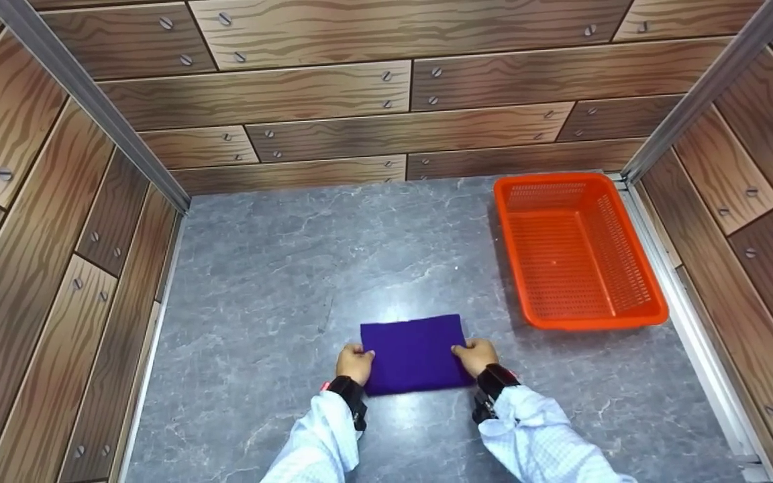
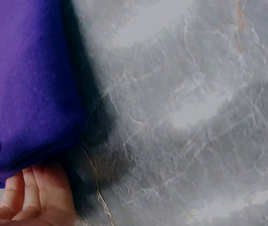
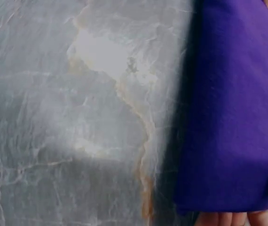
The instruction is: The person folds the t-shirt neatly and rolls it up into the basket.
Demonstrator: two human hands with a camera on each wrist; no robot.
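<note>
A folded purple cloth (image 1: 417, 355), roughly rectangular, lies in front of the person between both hands. My left hand (image 1: 354, 364) pinches its left edge, thumb on top; the left wrist view shows the fingers (image 2: 54, 188) tucked under the cloth (image 2: 30, 89). At the opposite edge my right hand (image 1: 476, 357) grips the cloth the same way, thumb above. In the right wrist view its fingers (image 3: 224, 219) reach beneath the cloth (image 3: 237, 117), and most of that hand is out of frame. Whether the cloth touches the surface everywhere cannot be told.
An orange plastic basket (image 1: 519, 268) with perforated walls stands to the right, with nothing visible inside. The grey marbled surface (image 1: 259, 282) is bounded by wood-patterned panels (image 1: 333, 87) at the back and both sides. A metal rail (image 1: 695, 362) runs along the right.
</note>
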